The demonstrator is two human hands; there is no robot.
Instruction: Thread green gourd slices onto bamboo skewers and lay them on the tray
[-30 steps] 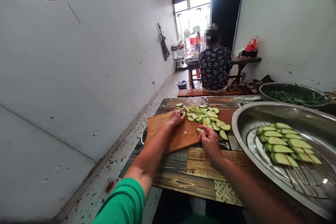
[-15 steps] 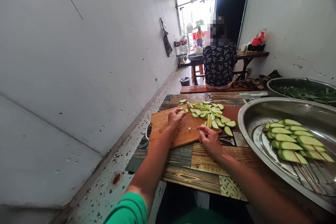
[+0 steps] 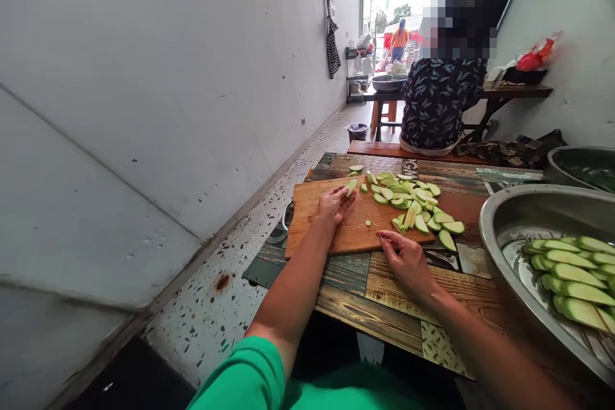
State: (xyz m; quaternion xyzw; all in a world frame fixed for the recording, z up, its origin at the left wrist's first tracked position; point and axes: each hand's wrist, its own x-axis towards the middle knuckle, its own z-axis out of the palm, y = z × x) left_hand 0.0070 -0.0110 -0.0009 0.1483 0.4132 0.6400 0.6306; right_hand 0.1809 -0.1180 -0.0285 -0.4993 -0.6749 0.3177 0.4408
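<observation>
My left hand [image 3: 335, 205] pinches a pale green vegetable slice [image 3: 351, 188] above the wooden cutting board [image 3: 307, 224]. Between the fingers of my right hand [image 3: 401, 256] is the near end of a thin wooden skewer [image 3: 368, 210], which slants up and left toward the slice. Whether its tip touches the slice I cannot tell. A loose heap of green-edged slices [image 3: 403, 192] spreads over the board's right half and onto the table. Small scraps lie on the board between my hands.
At the right stands a large steel basin [image 3: 490, 224] holding skewered slices [image 3: 571, 269]. Behind it is a second basin [image 3: 567, 157] with dark greens. Beyond the patterned table [image 3: 346, 275], a person [image 3: 442, 102] sits on a red bench [image 3: 375, 148]. A white wall [image 3: 144, 109] runs along the left.
My view has swung left and down, so everything sits further right. My left hand has turned, with its fingers more spread and the slice at its fingertips. The right hand still holds the skewer.
</observation>
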